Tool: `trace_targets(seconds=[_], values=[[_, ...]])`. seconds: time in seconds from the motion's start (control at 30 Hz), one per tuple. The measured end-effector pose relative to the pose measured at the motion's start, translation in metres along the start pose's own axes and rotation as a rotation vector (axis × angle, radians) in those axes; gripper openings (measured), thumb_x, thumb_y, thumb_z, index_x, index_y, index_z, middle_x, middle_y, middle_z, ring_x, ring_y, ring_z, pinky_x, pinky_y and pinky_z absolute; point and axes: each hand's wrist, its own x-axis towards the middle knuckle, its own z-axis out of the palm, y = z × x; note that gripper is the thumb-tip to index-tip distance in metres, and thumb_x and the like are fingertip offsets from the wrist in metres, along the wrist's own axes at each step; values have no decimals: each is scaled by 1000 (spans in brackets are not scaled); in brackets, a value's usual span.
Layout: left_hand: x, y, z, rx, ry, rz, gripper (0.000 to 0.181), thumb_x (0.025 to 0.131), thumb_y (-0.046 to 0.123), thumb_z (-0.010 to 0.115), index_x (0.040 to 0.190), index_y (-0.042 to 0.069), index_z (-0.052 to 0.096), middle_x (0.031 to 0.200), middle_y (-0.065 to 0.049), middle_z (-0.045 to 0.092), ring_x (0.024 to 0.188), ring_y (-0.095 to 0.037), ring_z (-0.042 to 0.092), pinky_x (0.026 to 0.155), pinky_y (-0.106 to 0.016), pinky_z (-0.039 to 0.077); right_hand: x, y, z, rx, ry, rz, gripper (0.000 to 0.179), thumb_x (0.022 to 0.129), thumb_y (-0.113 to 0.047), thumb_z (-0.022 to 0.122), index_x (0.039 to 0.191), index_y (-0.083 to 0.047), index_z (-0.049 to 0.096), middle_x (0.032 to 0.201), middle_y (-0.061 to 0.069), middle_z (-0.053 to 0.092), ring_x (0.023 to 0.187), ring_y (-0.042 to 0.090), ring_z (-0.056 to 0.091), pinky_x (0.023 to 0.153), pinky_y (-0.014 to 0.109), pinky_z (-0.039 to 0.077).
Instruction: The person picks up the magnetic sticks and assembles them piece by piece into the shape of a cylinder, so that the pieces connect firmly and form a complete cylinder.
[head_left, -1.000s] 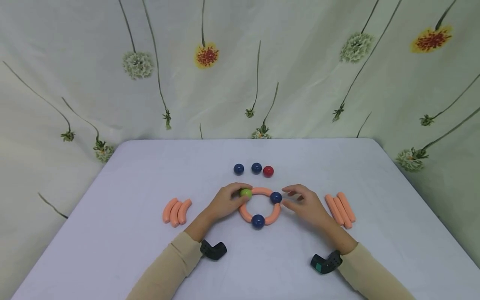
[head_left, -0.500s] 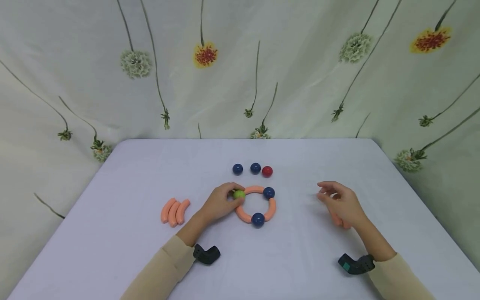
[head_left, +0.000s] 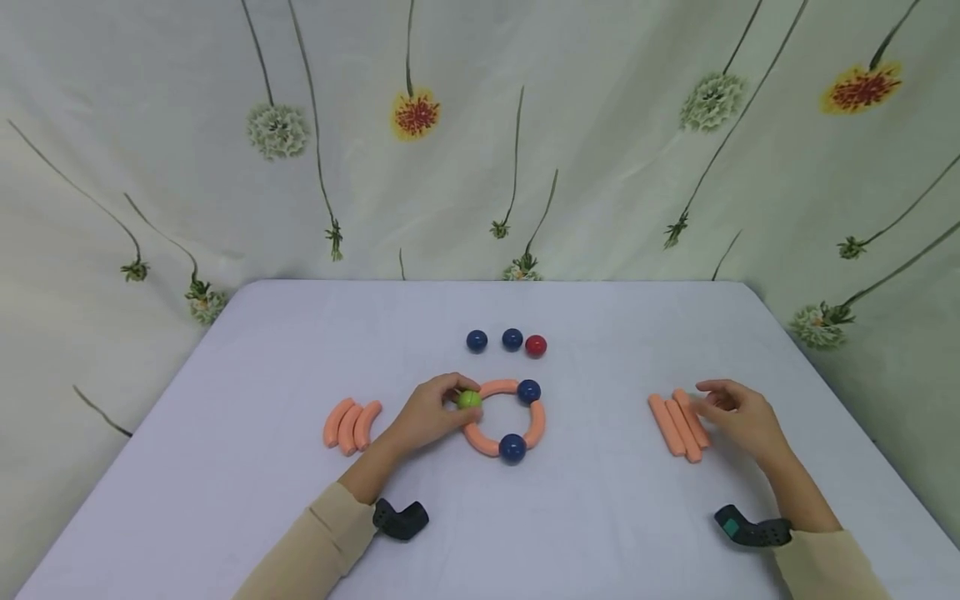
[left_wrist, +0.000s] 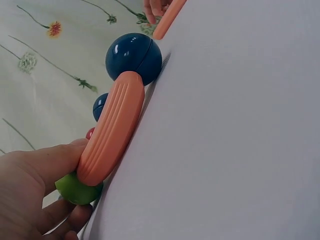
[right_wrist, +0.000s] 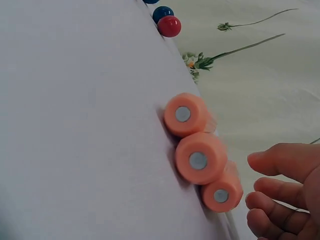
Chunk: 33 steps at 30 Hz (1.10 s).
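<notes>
My left hand (head_left: 423, 414) holds a green ball (head_left: 469, 402) between thumb and fingers. The ball sits at the left corner of a ring of curved orange magnetic rods (head_left: 536, 423) and balls, lying on the table. Dark blue balls form its upper right corner (head_left: 528, 392) and its near corner (head_left: 512, 448). In the left wrist view, a ribbed curved rod (left_wrist: 112, 130) runs from the green ball to a blue ball (left_wrist: 132, 57). My right hand (head_left: 742, 421) hovers with loosely bent fingers just right of several straight orange rods (head_left: 667, 425); the right wrist view shows a gap between them.
Two loose blue balls (head_left: 477, 341) and a red ball (head_left: 536, 346) lie beyond the ring. Several curved orange rods (head_left: 349, 427) lie together at the left. The white table (head_left: 585, 517) ends at a flower-patterned cloth backdrop (head_left: 600, 142).
My right hand has left the ring's right side and travelled right, passing over the straight rods to their far side. The ring has slid slightly left with my left hand, which keeps hold of the green ball.
</notes>
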Motion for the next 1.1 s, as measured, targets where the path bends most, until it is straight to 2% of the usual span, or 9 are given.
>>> trace_targets(seconds=[0.17,0.33,0.43,0.67,0.83,1.1], values=[[-1,-4,-1,-8,5,-2,33,84,22,78,113,14,67,102,4,62,93,-15,55,83,-35,45,1,3,7,-21,-25,-1,47,95,-30,63,123,7,58,100,17,62,89,26,55,64,29,45],[-1,-4,2,-35,4,-10,33,83,23,78,114,15,68,104,4,63,94,-15,54,84,-35,45,-2,5,6,-53,-34,-14,51,96,-35,62,122,8,58,101,18,62,91,30,56,67,33,45],[-1,-4,5,-48,-15,-1,34,84,24,78,115,14,67,105,4,62,95,-15,54,84,-35,45,-7,8,1,-85,-28,5,51,95,-37,62,119,8,59,99,18,62,90,30,56,67,34,45],[0,-7,7,-49,7,2,33,83,23,79,113,16,68,103,6,62,95,-15,55,85,-36,45,-10,12,-6,-104,-17,38,50,94,-37,64,114,10,62,97,19,63,88,30,56,66,33,44],[0,-9,6,-49,0,12,34,83,24,78,114,16,68,104,5,62,96,-15,55,86,-36,45,-9,12,-8,-117,-31,81,53,93,-40,64,111,10,62,97,20,63,89,32,56,66,34,43],[1,-11,4,-35,14,23,34,84,26,78,115,17,67,106,5,63,97,-14,55,87,-37,45,-4,14,-3,-131,-8,47,46,91,-33,66,108,9,63,87,13,61,78,24,52,60,32,42]])
